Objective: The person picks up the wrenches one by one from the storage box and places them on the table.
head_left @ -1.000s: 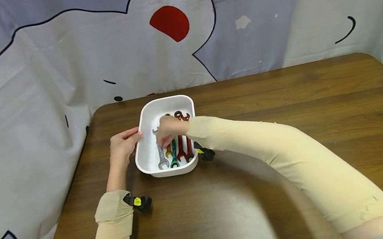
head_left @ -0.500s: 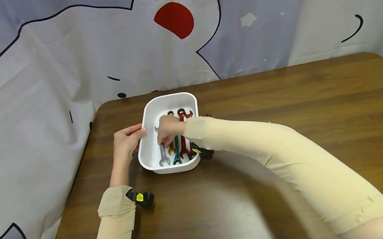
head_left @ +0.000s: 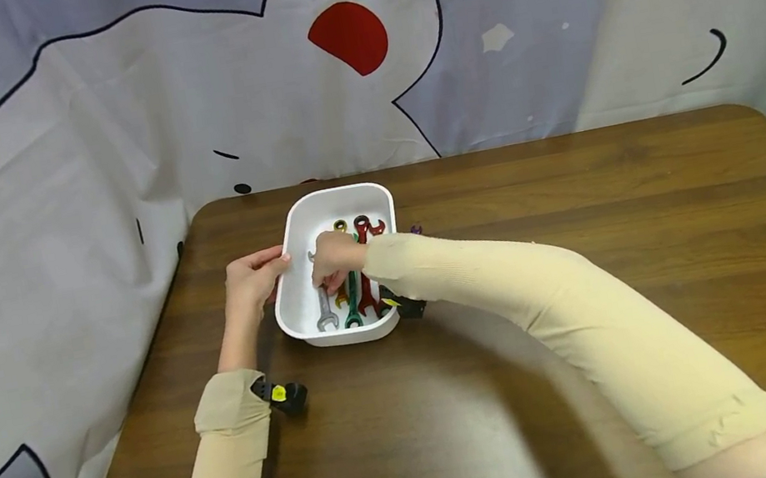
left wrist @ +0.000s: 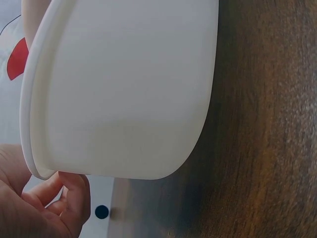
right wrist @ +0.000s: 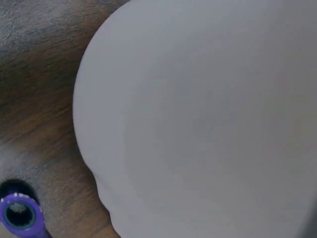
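inside a white tray (head_left: pixel 298 308) held by left grip (head_left: pixel 253 282), right grip (head_left: pixel 335 259) pinches silver wrench (head_left: pixel 325 308) beside coloured wrenches (head_left: pixel 352 297).

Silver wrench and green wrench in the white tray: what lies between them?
The yellow wrench lies between the silver wrench and the green wrench. The head view shows it, though the right hand hides its middle.
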A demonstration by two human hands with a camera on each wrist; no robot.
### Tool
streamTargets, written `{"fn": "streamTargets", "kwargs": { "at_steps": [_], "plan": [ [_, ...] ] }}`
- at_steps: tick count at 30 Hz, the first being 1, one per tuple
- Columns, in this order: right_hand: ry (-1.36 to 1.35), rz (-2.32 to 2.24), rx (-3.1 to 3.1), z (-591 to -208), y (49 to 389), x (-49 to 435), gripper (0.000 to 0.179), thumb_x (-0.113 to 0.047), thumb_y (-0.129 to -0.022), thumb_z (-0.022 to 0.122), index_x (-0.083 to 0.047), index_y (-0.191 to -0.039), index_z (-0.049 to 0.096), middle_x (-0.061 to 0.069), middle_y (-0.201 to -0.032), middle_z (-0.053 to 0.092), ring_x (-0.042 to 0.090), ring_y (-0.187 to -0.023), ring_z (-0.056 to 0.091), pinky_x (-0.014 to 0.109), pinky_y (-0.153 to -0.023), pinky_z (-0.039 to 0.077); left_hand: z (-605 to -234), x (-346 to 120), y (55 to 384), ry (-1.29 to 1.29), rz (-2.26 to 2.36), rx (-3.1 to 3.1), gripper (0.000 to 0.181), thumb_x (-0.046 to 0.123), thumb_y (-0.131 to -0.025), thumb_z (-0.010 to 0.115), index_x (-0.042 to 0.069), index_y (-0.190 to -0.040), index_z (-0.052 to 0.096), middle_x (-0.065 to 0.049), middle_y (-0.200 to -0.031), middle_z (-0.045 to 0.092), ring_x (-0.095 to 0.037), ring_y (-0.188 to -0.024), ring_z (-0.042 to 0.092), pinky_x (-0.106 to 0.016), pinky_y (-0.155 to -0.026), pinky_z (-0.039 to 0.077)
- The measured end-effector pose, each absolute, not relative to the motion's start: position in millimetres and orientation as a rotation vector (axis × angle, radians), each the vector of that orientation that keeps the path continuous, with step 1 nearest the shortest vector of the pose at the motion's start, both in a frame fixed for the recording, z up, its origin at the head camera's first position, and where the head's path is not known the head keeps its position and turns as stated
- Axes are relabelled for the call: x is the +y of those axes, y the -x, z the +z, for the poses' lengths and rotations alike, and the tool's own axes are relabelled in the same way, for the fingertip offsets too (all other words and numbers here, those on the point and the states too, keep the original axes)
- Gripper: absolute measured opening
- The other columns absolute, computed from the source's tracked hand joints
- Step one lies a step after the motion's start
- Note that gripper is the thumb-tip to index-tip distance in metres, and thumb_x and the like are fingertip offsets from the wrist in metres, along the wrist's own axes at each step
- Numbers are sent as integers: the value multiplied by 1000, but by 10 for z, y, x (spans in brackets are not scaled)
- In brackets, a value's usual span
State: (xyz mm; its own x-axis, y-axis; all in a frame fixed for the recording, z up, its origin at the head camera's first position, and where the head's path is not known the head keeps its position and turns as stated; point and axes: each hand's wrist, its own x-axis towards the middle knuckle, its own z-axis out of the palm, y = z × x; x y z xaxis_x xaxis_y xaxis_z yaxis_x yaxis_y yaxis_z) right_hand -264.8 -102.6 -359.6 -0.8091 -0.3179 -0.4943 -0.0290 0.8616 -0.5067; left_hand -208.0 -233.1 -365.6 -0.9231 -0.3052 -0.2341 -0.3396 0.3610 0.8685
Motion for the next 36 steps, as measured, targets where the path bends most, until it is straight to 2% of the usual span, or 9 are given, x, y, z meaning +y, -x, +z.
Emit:
{"fn": "streamTargets", "kwargs": {
  "at_steps": [4, 7, 11, 14, 21, 25, 32, 33, 36],
  "plan": [
    [237, -617, 2451, -3563, 2634, -1038, 20, -18, -83, 75, -3, -90, 65, 1, -62, 68, 8, -55, 66, 12, -69, 48, -3654, -2330, 2089, 623, 1625, 2570, 39, 22, -91, 64, 8, -128, 63, -15, -127, 62, -9, -83, 57, -18, -60, 48],
    [286, -514, 2467, -3555, 2643, -1050, 18, -21, -84, 73, -5, -92, 71, 1, -81, 75, 7, -73, 71, 13, -77, 47, -3649, -2323, 2086, 635, 1606, 2570, 39, 22, -92, 64, 9, -128, 62, -14, -128, 61, -11, -88, 57, -18, -61, 48],
    [377, -333, 2481, -3596, 2728, -1098, 15, -25, -85, 71, -12, -79, 73, -5, -72, 72, 1, -63, 68, 13, -77, 45, -3632, -2313, 2081, 639, 1601, 2568, 39, 23, -92, 64, 9, -128, 62, -14, -129, 61, -13, -91, 57, -18, -62, 47],
    [385, -306, 2475, -3591, 2745, -1115, 16, -25, -86, 70, -11, -78, 71, -7, -60, 62, -1, -51, 60, 11, -69, 46, -3628, -2312, 2079, 632, 1604, 2569, 39, 23, -92, 64, 9, -128, 62, -14, -130, 61, -13, -91, 57, -18, -62, 47],
    [357, -377, 2460, -3538, 2685, -1088, 14, -22, -86, 70, -9, -89, 67, -8, -51, 53, -2, -40, 51, 10, -61, 45, -3639, -2317, 2083, 639, 1604, 2568, 38, 23, -91, 64, 9, -127, 63, -14, -127, 62, -8, -82, 56, -18, -60, 47],
    [315, -427, 2453, -3612, 2730, -1116, 15, -20, -85, 70, -7, -92, 67, -7, -54, 57, -1, -45, 57, 13, -68, 50, -3634, -2320, 2074, 628, 1592, 2583, 39, 24, -91, 64, 9, -127, 63, -14, -127, 62, -8, -83, 55, -18, -60, 47],
    [62, -686, 2260, -4147, 3086, -1362, 15, -11, -82, 71, -6, -72, 61, 3, -64, 65, 8, -50, 64, 18, -47, 49, -3629, -2319, 2066, 636, 1591, 2574, 38, 23, -92, 64, 9, -128, 63, -14, -128, 62, -8, -83, 56, -17, -60, 47],
    [69, -718, 2252, -4174, 3091, -1375, 16, -9, -82, 72, -5, -73, 60, 4, -66, 66, 8, -50, 64, 17, -49, 50, -3628, -2318, 2064, 636, 1593, 2572, 39, 23, -92, 64, 9, -128, 63, -14, -128, 62, -8, -82, 56, -17, -59, 47],
    [125, -633, 2346, -3834, 2798, -1273, 14, -15, -86, 71, -8, -79, 61, 2, -72, 66, 4, -52, 61, 14, -58, 50, -3623, -2316, 2056, 637, 1595, 2578, 38, 23, -92, 64, 8, -127, 63, -15, -127, 62, -6, -79, 55, -17, -59, 47]
  ]
}}
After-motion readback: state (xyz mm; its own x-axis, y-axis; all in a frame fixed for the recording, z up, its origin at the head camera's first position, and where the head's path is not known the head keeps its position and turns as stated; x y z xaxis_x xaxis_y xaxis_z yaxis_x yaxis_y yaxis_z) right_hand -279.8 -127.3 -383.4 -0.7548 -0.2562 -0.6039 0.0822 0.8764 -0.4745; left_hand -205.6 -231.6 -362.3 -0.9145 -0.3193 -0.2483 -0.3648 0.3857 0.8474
